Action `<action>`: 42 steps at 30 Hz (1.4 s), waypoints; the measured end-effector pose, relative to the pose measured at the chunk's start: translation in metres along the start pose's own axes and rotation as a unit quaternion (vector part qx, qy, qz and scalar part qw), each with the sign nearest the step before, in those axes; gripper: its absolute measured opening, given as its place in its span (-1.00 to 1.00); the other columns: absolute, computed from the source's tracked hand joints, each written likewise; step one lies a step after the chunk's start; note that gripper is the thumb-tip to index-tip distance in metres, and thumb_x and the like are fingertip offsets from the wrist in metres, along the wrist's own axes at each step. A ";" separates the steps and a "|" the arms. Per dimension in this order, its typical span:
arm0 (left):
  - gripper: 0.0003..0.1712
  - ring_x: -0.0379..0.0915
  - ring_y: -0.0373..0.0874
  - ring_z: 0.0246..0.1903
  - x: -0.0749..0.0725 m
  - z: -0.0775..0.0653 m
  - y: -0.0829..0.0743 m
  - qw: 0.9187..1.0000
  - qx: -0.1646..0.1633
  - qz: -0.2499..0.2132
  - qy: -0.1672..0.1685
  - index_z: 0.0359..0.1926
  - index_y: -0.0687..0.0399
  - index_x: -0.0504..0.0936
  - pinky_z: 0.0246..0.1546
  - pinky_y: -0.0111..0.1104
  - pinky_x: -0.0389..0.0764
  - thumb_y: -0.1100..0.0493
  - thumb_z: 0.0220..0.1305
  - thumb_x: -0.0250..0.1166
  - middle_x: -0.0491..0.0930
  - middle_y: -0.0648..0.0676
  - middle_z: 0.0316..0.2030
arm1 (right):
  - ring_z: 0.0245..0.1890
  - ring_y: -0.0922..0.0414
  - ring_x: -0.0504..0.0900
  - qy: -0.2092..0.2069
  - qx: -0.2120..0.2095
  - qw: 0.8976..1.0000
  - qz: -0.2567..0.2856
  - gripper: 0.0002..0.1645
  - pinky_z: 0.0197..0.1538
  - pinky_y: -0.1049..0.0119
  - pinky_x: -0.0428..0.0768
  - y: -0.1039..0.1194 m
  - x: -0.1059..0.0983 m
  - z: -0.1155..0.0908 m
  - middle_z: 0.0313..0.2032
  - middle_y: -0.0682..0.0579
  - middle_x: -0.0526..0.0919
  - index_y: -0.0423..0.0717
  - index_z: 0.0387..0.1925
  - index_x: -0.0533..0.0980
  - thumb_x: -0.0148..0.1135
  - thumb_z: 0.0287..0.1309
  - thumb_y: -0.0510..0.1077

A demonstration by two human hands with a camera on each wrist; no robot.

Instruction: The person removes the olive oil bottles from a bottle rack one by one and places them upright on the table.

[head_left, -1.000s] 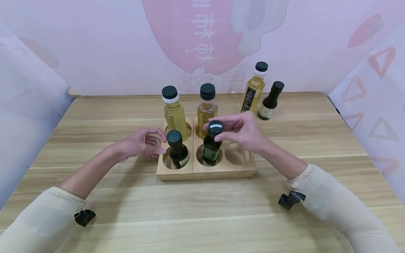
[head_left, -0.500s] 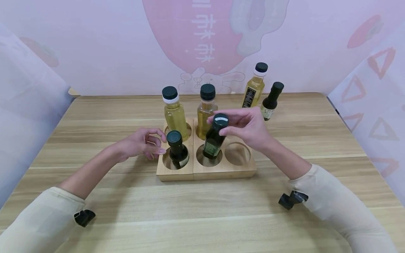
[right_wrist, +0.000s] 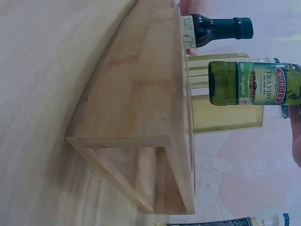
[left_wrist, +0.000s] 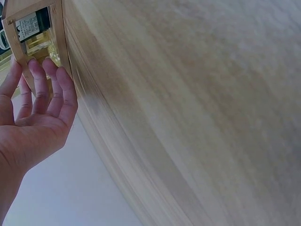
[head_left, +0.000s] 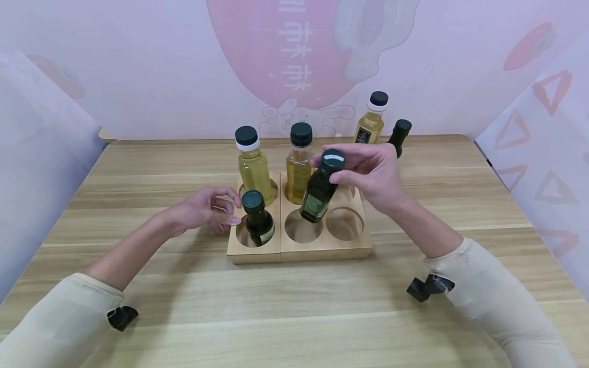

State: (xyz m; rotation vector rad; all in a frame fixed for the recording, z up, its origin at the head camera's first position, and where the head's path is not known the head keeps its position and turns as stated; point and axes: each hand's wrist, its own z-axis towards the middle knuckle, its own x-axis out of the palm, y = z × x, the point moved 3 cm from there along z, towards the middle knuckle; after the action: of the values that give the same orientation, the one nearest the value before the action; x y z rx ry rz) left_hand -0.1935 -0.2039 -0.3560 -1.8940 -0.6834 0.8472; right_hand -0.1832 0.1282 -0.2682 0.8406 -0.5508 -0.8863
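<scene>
My right hand point(head_left: 375, 176) pinches a small green olive oil bottle point(head_left: 318, 191) near its dark cap. The bottle tilts above the front middle hole of the wooden bottle rack point(head_left: 322, 253); in the right wrist view, its bottom is clear of the rack. At the rack's left end, my left hand point(head_left: 200, 210) has its fingers loosely bent. In the left wrist view, those fingertips point(left_wrist: 61, 70) are right at the rack's open side. Beside them, a dark bottle point(head_left: 258, 222) stands in the front left hole.
Two bottles of yellow oil, a left one point(head_left: 255, 171) and a middle one point(head_left: 299, 168), stand in the rack's back row. Behind my right hand are another yellow oil bottle point(head_left: 369, 125) and a dark bottle point(head_left: 399, 135). The front right hole point(head_left: 345, 225) holds nothing.
My right hand has lifted the olive oil bottle up out of the front middle hole and moved it slightly right, tilting it more. The left hand has stayed in place.
</scene>
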 end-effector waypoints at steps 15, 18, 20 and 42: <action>-0.54 0.59 -0.02 -0.43 0.000 0.000 0.001 1.000 0.003 -0.001 0.003 0.03 0.38 0.39 -0.39 -0.20 0.69 0.34 0.27 0.46 0.55 0.06 -0.46 | -0.10 0.03 0.81 -0.056 -0.008 0.998 -0.026 -0.50 0.07 0.24 0.70 0.008 -0.015 0.002 -0.15 -0.10 0.81 -0.21 -0.04 0.73 0.64 -0.02 -0.06; -0.54 0.59 -0.03 -0.44 0.000 0.001 0.001 1.000 0.006 -0.002 0.004 0.02 0.38 0.40 -0.41 -0.21 0.68 0.34 0.26 0.46 0.55 0.06 -0.47 | -0.12 0.03 0.82 -0.064 -0.012 0.998 -0.025 -0.52 0.07 0.23 0.70 0.009 -0.018 0.003 -0.16 -0.11 0.81 -0.19 -0.04 0.74 0.62 0.00 -0.06; -0.54 0.58 -0.03 -0.45 0.000 0.001 0.001 1.000 0.007 -0.003 0.004 0.02 0.38 0.40 -0.41 -0.21 0.68 0.35 0.26 0.46 0.55 0.06 -0.47 | -0.12 0.02 0.82 -0.070 -0.014 0.997 -0.027 -0.51 0.08 0.21 0.70 0.010 -0.020 0.004 -0.16 -0.12 0.81 -0.21 -0.04 0.73 0.61 0.00 -0.06; -0.53 0.59 -0.01 -0.42 0.000 0.002 0.001 1.000 0.006 0.003 0.006 0.03 0.35 0.41 -0.41 -0.21 0.68 0.32 0.25 0.48 0.56 0.07 -0.44 | -0.18 0.01 0.83 -0.158 -0.010 0.987 -0.032 -0.43 0.09 0.21 0.69 0.008 -0.040 0.009 -0.18 -0.12 0.81 -0.49 0.05 0.62 0.58 0.05 -0.24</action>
State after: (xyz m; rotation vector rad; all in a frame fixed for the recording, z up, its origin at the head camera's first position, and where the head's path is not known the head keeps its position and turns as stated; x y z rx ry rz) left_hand -0.1948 -0.2030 -0.3572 -1.8898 -0.6648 0.8422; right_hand -0.2080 0.1612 -0.2597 0.7066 -0.7931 -1.0908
